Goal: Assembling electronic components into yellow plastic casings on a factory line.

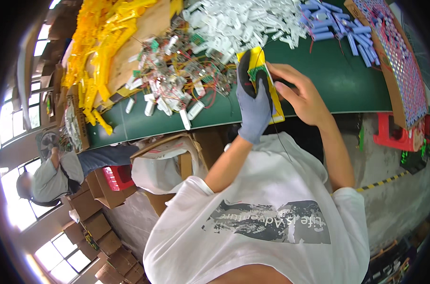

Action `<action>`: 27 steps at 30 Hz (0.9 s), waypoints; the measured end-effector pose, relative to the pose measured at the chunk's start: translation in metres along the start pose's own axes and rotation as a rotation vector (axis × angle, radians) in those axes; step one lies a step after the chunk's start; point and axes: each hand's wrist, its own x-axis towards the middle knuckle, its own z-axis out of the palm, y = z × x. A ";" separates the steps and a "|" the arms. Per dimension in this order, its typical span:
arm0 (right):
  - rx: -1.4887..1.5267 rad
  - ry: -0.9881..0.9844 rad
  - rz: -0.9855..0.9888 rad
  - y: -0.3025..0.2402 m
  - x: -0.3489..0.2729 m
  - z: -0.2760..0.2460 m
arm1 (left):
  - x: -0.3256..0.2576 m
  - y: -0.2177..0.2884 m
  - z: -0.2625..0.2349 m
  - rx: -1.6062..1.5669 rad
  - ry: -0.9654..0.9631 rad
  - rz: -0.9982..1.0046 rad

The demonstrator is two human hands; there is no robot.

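My left hand (253, 104), in a grey glove with black-coated fingers, grips a long yellow plastic casing (278, 113) just over the table's near edge. A small green circuit board (258, 73) lies against the casing between thumb and fingers. One thin dark wire hangs from the piece toward my shirt. My bare right hand (305, 97) closes on the casing's right side, its thumb and fingers bent; the fingertips are partly hidden. Left of my gloved hand is a heap of wired circuit boards and white parts (177, 80).
Yellow casings (94, 57) are piled at far left on the green table (338, 85). White plastic parts (243, 21) cover the back middle, with blue cylindrical cells (342, 28) beyond right. A cardboard tray of cells (394, 61) edges the right. Red stools (397, 135) and boxes stand below; another person sits left.
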 end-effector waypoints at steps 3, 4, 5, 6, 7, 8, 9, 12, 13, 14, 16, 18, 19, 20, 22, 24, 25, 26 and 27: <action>0.154 0.034 0.082 -0.003 -0.021 0.007 | -0.007 0.033 0.012 -0.160 0.228 -0.093; 0.233 0.103 0.144 -0.003 -0.027 0.014 | -0.007 0.039 0.011 -0.254 0.243 -0.165; 0.239 0.145 0.154 0.000 -0.032 0.023 | -0.008 0.041 0.010 -0.352 0.249 -0.249; 0.255 0.158 0.154 0.002 -0.036 0.027 | -0.008 0.040 0.007 -0.338 0.233 -0.252; 0.197 0.198 0.153 0.004 -0.039 0.030 | -0.008 0.038 0.004 -0.292 0.170 -0.281; 0.132 0.242 0.158 0.004 -0.042 0.030 | -0.007 0.037 0.006 -0.253 0.105 -0.314; 0.211 0.295 0.113 0.006 -0.039 0.033 | -0.009 0.042 0.004 -0.235 0.009 -0.385; 0.507 0.322 0.114 0.004 -0.035 0.029 | -0.010 0.044 -0.005 -0.353 -0.130 -0.356; 0.508 0.352 0.112 0.001 -0.036 0.024 | -0.007 0.041 -0.011 -0.431 -0.137 -0.416; 0.564 0.301 0.120 -0.001 -0.036 0.020 | -0.011 0.036 -0.015 -0.365 -0.151 -0.316; 0.628 0.273 0.108 -0.005 -0.042 0.016 | -0.015 0.019 -0.025 -0.334 -0.176 -0.241; 0.741 0.178 0.172 0.000 -0.047 0.012 | -0.015 0.020 -0.025 -0.486 -0.233 -0.393; 0.692 0.135 0.139 0.004 -0.049 0.013 | -0.027 -0.011 -0.039 -0.580 -0.211 -0.444; 0.726 0.150 0.103 0.006 -0.046 0.020 | -0.034 -0.040 -0.060 -0.662 -0.179 -0.502; 0.803 0.162 0.057 0.009 -0.046 0.032 | -0.023 -0.018 -0.043 -0.735 -0.207 -0.485; 0.827 0.143 0.070 0.010 -0.046 0.030 | -0.020 -0.002 -0.031 -0.844 -0.211 -0.488; 0.822 0.101 0.066 0.009 -0.045 0.029 | -0.018 0.003 -0.030 -0.936 -0.279 -0.446; 0.815 0.059 0.062 0.008 -0.043 0.028 | -0.016 0.005 -0.029 -1.031 -0.347 -0.403; 0.821 0.074 0.063 0.007 -0.043 0.028 | -0.015 0.001 -0.033 -1.123 -0.350 -0.450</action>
